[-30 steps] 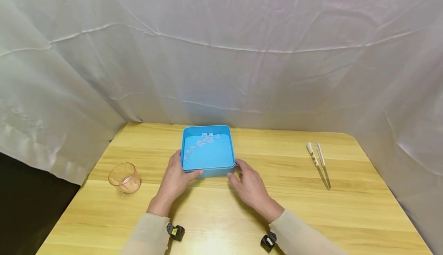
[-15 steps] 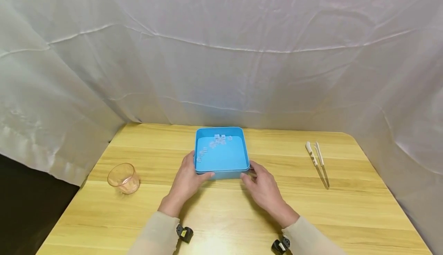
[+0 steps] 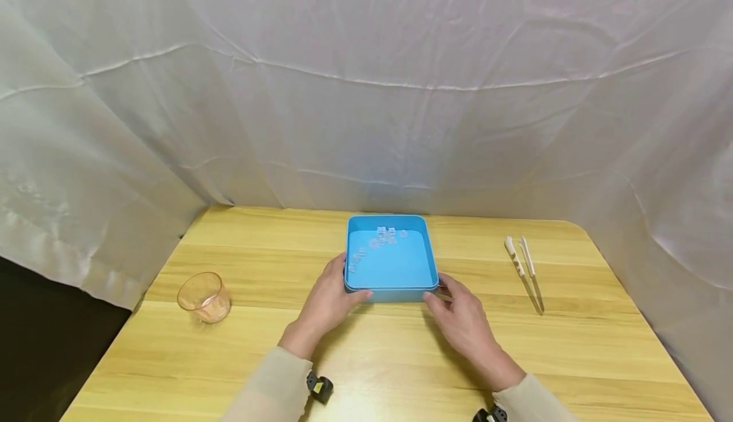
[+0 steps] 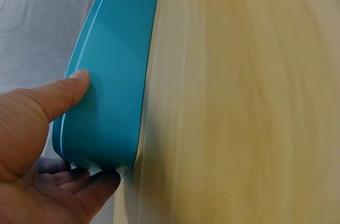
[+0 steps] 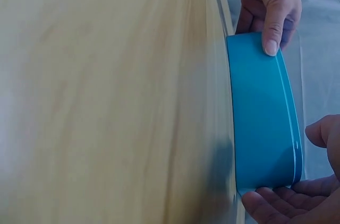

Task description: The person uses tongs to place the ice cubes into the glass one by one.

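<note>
Blue box [image 3: 395,269] has slid right across the table [image 3: 584,345] since a second ago, both hands travelling with it; it was left of centre, now a bit right of it. Cup and utensil: same spots as before. Left hand [image 3: 326,301] is gripping the box at its near-left corner: thumb pressed on the near wall, fingers wrapped along the left end, clear in the left wrist view. Right hand [image 3: 466,320] isn't clamped: fingers touch the right end, low down, while the thumb stands off the near wall in the right wrist view. Box base looks down on the table, open side up, far wall near the hanging grey cloth [image 3: 366,123]. Clear cubes [image 3: 386,236] inside: most bunched toward the far wall, a few trailing to the left wall, one just right of the bunch; exact count too small to tell. Tinted see-through cup [image 3: 205,298] stands on the table left of the box, well apart from the left hand. White-handled utensil [image 3: 520,270], two arms with metal lower ends, lies right of the box, well apart from the right hand. Pale sleeves [image 3: 272,380] on both arms, small black device at each wrist.
</note>
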The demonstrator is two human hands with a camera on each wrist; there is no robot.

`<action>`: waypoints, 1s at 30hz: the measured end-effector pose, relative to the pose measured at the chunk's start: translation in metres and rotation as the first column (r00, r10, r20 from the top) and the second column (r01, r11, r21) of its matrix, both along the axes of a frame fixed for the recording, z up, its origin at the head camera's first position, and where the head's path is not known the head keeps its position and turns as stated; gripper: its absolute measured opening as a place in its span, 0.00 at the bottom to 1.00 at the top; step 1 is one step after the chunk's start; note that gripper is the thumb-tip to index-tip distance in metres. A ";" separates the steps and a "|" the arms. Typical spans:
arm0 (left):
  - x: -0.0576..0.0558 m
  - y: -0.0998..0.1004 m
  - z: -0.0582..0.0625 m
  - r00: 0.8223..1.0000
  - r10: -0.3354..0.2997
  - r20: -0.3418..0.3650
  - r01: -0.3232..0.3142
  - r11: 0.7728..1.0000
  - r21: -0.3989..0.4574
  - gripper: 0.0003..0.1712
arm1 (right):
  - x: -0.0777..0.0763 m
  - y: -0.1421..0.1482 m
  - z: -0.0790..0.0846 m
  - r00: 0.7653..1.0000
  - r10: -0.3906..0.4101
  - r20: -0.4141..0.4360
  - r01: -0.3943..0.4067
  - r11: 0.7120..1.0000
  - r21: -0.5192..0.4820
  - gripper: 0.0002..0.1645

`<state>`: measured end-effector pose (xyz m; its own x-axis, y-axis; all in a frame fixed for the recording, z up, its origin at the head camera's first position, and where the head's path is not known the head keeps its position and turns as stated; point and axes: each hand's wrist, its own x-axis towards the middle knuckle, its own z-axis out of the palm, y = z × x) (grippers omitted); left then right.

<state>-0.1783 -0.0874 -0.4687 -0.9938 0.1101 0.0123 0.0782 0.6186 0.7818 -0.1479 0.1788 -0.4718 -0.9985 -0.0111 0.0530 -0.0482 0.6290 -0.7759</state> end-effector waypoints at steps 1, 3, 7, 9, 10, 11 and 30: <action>0.000 0.001 0.000 1.000 -0.003 0.001 0.003 1.000 0.001 0.57 | 0.001 0.002 0.000 1.000 -0.003 0.001 0.003 1.000 -0.004 0.36; 0.000 0.004 -0.001 1.000 -0.007 0.002 0.007 1.000 0.006 0.56 | 0.001 0.004 0.000 1.000 -0.011 0.002 0.011 1.000 -0.009 0.36; 0.001 0.009 -0.003 1.000 -0.015 0.004 0.015 1.000 0.013 0.57 | 0.003 0.009 -0.001 1.000 -0.026 -0.001 0.026 0.999 -0.022 0.35; 0.001 0.011 -0.004 1.000 -0.022 0.001 0.022 1.000 0.014 0.56 | 0.005 0.012 -0.001 1.000 -0.030 -0.003 0.030 0.999 -0.023 0.34; 0.001 0.012 -0.004 1.000 -0.026 -0.002 0.026 1.000 0.013 0.56 | 0.005 0.013 -0.001 0.999 -0.032 -0.003 0.032 0.999 -0.021 0.34; 0.001 0.013 -0.005 1.000 -0.030 -0.005 0.030 0.999 0.013 0.56 | 0.006 0.015 -0.001 0.999 -0.032 -0.003 0.032 0.999 -0.020 0.34; -0.006 0.031 -0.002 0.998 -0.065 0.000 0.065 0.998 0.002 0.56 | 0.006 0.029 -0.001 0.998 -0.068 0.001 0.068 0.998 -0.010 0.36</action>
<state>-0.1845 -0.0564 -0.4704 -0.9846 0.1746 0.0124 0.1181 0.6105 0.7832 -0.1417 0.2083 -0.4731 -0.9970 0.0573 0.0518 -0.0048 0.6234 -0.7819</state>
